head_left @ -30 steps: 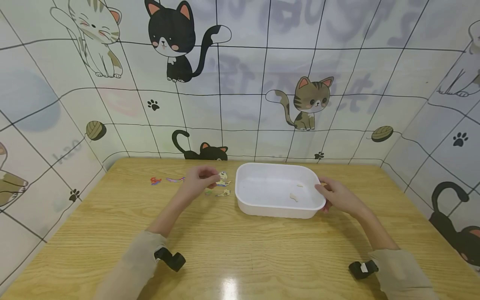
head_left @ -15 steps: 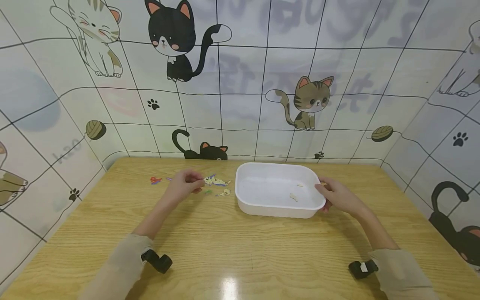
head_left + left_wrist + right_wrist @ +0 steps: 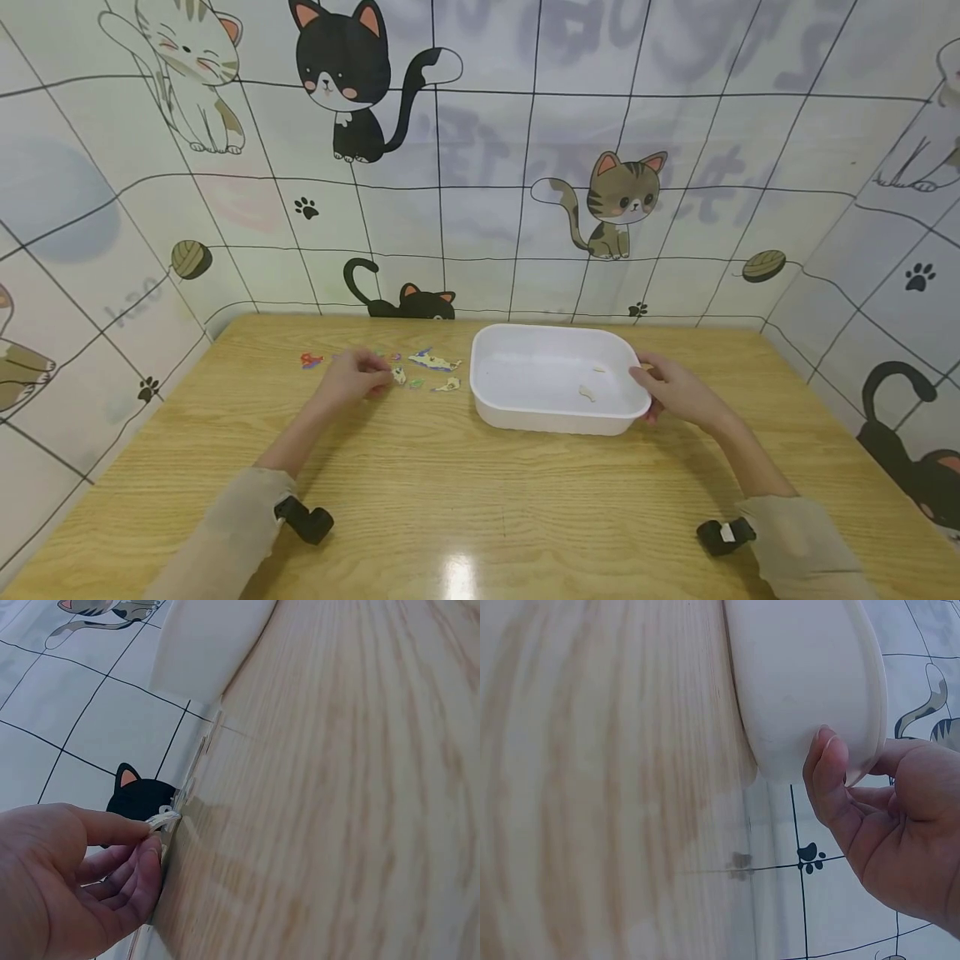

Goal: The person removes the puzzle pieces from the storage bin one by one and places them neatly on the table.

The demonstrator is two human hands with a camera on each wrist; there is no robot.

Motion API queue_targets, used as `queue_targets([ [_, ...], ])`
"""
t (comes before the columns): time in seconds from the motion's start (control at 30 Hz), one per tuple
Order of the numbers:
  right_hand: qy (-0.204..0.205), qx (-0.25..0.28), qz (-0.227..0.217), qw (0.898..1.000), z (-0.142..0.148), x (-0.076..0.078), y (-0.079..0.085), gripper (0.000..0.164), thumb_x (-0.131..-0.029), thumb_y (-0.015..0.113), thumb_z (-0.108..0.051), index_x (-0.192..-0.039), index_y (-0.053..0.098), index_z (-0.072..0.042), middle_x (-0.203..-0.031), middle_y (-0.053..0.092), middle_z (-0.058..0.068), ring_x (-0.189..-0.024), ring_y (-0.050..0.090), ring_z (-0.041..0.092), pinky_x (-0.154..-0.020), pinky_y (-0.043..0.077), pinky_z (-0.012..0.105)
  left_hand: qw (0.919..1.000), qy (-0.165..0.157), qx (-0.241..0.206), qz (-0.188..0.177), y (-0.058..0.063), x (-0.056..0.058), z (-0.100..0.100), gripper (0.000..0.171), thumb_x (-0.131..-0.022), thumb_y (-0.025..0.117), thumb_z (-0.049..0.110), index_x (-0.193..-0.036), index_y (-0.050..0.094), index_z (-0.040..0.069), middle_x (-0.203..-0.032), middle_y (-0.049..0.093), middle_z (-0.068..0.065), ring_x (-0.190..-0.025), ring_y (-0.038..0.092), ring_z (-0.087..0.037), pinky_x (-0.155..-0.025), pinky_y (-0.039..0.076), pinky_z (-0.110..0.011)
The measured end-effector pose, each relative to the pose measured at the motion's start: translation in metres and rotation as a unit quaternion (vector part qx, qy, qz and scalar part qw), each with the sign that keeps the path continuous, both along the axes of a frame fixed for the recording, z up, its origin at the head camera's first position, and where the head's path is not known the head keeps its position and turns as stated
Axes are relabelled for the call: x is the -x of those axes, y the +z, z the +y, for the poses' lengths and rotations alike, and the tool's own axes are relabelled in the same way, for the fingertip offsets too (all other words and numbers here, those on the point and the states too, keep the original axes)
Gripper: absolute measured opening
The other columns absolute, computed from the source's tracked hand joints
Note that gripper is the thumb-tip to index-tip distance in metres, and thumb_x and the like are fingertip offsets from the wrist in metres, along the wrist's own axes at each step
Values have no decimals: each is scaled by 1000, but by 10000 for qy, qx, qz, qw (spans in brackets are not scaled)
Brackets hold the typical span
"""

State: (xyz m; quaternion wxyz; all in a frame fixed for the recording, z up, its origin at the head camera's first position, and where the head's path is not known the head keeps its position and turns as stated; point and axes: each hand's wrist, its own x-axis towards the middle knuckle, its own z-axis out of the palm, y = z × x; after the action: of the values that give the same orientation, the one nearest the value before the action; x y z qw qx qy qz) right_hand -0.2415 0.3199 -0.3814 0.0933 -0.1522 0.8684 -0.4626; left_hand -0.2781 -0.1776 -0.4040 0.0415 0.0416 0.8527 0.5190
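Note:
At the left end of the row of scraps, my left hand (image 3: 352, 377) pinches a small flat cream piece (image 3: 165, 820) between thumb and forefinger, low over the table. Just right of those fingertips lie a green scrap (image 3: 416, 384), a curled cream piece (image 3: 448, 385) and a long cream piece with blue edging (image 3: 433, 360). My right hand (image 3: 675, 390) grips the right end of a white plastic tub (image 3: 555, 421), thumb on the rim and fingers against the outer wall. Two thin pale pieces lie in the tub, one of them a bent strip (image 3: 587, 392).
A red-and-blue scrap (image 3: 311, 361) lies beyond my left hand, farther left. A tiny purple scrap (image 3: 396, 357) sits behind the pinched piece. The wooden table (image 3: 480, 492) ends at a cat-printed sheet (image 3: 487, 217) hung behind and at both sides.
Carrying the pinched cream piece, my left hand has moved left and a little nearer to me, uncovering the scraps beside the tub. My right hand and the tub have stayed put.

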Motion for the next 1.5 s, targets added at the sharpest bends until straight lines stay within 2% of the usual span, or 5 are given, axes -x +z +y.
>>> queue_targets([
  [0.27, 56, 27, -21, 10000, 1, 0, 1, 50, -110, 44, -17, -144, 31, 16, -79, 63, 17, -58, 63, 22, -55, 59, 38, 9996, -78, 252, 74, 1, -2, -2, 14, -92, 68, 3, -100, 67, -8, -85, 68, -11, -71, 63, -16, -65, 57, -25],
  [0.7, 12, -90, -44, 9999, 2, 1, -1, 53, -110, 45, -18, -146, 27, 16, -81, 62, 14, -59, 63, 21, -56, 59, 36, 9986, 50, 514, 77, 0, -1, -4, 12, -92, 67, 1, -100, 68, -9, -86, 70, -13, -71, 64, -14, -66, 58, -26],
  [1.0, 74, -2, -45, 10000, 1, 0, 1, 51, -110, 44, -17, -145, 28, 16, -82, 63, 14, -59, 63, 20, -56, 59, 37, 9978, 142, 611, 197, 3, -4, -5, 17, -94, 66, 5, -106, 66, -7, -90, 70, -14, -72, 63, -17, -62, 51, -26],
  [1.23, 41, -50, -43, 10000, 2, 0, 0, 52, -110, 45, -18, -146, 27, 16, -81, 62, 14, -58, 63, 21, -56, 59, 38, 9963, 124, 628, 579, 9, -9, 3, 20, -96, 65, 9, -110, 66, -5, -99, 69, -17, -78, 65, -22, -65, 55, -28],
  [1.5, 0, -113, -35, 9999, 2, 0, 0, 53, -110, 45, -19, -145, 28, 16, -83, 62, 14, -59, 64, 21, -56, 59, 38, 9951, 16, 142, 981, 19, -11, 22, 17, -96, 65, 8, -108, 67, -5, -98, 71, -17, -82, 68, -22, -68, 57, -26],
])
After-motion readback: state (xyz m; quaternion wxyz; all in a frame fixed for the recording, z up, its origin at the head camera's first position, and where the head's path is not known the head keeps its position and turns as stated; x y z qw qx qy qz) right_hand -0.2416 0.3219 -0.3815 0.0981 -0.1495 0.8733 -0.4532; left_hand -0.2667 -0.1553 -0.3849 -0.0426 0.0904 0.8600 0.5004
